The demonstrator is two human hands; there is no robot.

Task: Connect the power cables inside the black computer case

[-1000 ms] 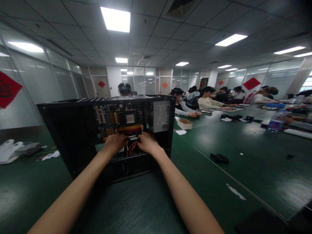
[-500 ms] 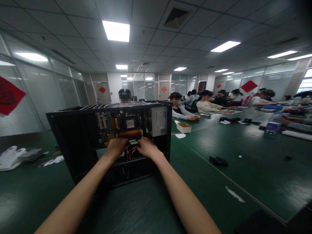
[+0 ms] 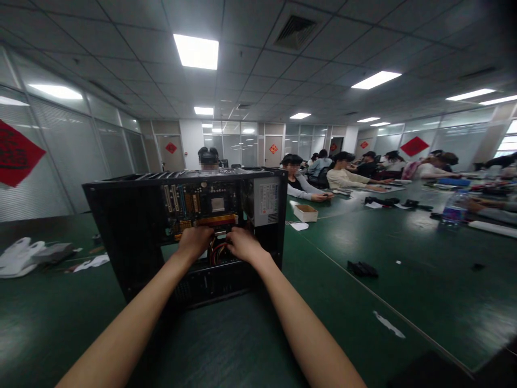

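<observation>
An open black computer case [image 3: 109, 242] stands in front of me, its inside facing me. In it are a motherboard [image 3: 218, 203] and a silver power supply [image 3: 266, 202] with a label. My left hand [image 3: 196, 241] and my right hand [image 3: 243, 242] reach in at the motherboard's lower edge, just below orange-and-red slots [image 3: 216, 220]. Both have curled fingers and lie close together, with a small pale part between their fingertips. What they grip is too small and dark to name. Thin coloured cables [image 3: 219, 253] hang right below, between the hands.
A small white box [image 3: 305, 213] and a black bundle [image 3: 362, 268] lie right of the case on the green table [image 3: 343, 312]. A plastic bottle [image 3: 453, 207] stands farther right. White bags [image 3: 20, 258] lie at left. Several people sit along the table.
The view has shifted slightly, so the case appears a little farther right. Both hands stay at nearly the same spot inside the case, fingers still curled.
</observation>
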